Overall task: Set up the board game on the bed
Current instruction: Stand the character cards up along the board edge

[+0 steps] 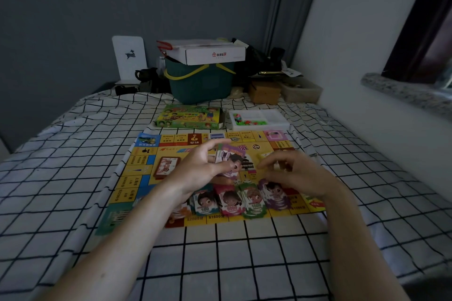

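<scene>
Below, left hand [198, 168] grip pinching purple notes [230, 157], right hand [293, 171] grip unclear, stacks reading 100 [204, 201], 5000 [231, 203].

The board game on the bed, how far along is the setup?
Done: the board lies unfolded on the bed, a card deck sits on it, and money piles line its near edge. In hand: the left hand holds more notes. Left: the pieces in the white tray.

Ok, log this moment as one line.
left hand: holds money stack | right hand: state unclear | board: spread on bed
</scene>
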